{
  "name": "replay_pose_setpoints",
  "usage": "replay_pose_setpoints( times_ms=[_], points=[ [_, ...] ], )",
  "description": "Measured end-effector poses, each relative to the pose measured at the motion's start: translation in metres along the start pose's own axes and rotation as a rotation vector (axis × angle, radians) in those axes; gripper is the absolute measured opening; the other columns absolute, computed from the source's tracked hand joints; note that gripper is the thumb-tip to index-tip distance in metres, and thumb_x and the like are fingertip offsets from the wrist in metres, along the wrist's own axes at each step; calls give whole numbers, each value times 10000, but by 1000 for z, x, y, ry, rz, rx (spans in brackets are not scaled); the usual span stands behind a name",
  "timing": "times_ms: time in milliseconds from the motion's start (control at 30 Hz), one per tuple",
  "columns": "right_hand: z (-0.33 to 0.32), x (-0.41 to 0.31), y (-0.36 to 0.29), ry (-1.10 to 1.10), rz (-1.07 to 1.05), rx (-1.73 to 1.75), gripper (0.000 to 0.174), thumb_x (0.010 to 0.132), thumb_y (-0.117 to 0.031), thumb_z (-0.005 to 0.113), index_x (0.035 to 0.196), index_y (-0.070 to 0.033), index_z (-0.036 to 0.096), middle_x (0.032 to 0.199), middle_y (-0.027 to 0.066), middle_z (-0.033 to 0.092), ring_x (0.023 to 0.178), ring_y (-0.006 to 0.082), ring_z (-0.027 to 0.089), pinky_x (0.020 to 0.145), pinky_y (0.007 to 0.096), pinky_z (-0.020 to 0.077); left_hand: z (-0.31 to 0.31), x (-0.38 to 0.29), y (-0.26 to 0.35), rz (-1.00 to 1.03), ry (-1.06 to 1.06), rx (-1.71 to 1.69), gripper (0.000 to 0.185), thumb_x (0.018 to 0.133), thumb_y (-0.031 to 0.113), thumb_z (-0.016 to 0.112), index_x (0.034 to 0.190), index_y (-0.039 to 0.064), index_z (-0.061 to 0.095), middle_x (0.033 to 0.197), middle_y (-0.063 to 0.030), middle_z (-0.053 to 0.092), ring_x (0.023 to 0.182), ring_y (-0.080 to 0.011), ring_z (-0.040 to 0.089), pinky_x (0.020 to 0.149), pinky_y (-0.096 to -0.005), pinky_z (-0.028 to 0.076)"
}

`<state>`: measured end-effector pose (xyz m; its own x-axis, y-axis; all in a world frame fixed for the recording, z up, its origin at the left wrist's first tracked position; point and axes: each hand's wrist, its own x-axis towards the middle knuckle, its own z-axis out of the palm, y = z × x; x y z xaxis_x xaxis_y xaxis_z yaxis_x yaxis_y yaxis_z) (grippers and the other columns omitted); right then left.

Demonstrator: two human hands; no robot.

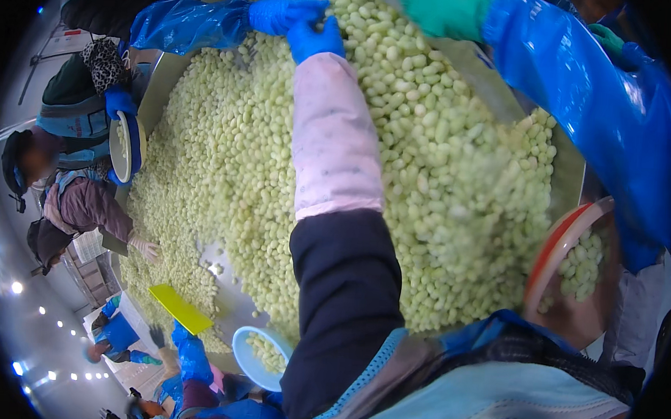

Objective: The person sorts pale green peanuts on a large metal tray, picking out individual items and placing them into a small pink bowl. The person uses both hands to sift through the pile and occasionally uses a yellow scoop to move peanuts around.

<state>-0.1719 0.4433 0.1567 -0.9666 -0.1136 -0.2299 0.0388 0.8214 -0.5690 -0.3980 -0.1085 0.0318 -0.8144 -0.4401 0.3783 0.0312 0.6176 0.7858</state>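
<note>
My left hand (317, 40), in a blue glove below a pink patterned sleeve, reaches over a broad bed of loose pale green grapes (443, 215). Its thumb is raised, and its other fingers are partly hidden, so I cannot tell whether it holds a grape. Against it lies a co-worker's blue-gloved hand (274, 14), reaching in from the left in a blue plastic sleeve. The grapes lie on a metal table (232, 286), bare in one patch. My right hand is out of view.
A co-worker's green-gloved hand (445, 10) and blue sleeve cross the upper right. Bowls holding grapes include an orange-rimmed basin (555, 255), a light blue bowl (238, 349) and a cream bowl (120, 170) held by a person. A yellow board (180, 308) is held lower left.
</note>
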Motion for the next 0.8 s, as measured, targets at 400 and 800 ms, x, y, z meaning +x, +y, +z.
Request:
replay_pose_setpoints(
  times_ms=[400, 800],
  points=[
    [-5, 11, -53, -4, -44, -110, 286, 889, -173, 529, 1133, -38, 589, 1045, 131, 584, 962, 247, 572, 854, 328, 450, -7, 16, -10, -253, -71, 278, 671, 660, 394, 768, 1153, -6, 550, 1166, -193, 550, 1063, -302, 553, 907, -380, 442],
    [-5, 5, 6, -66, 8, 106, 293, 902, -195, 520, 1146, -40, 570, 1113, 148, 576, 996, 242, 568, 854, 336, 451, 5, 43, 5, 20, -615, 831, 375, 823, 325, 584, 1182, 219, 570, 1171, -111, 583, 1084, -303, 547, 897, -382, 453]
  ],
)
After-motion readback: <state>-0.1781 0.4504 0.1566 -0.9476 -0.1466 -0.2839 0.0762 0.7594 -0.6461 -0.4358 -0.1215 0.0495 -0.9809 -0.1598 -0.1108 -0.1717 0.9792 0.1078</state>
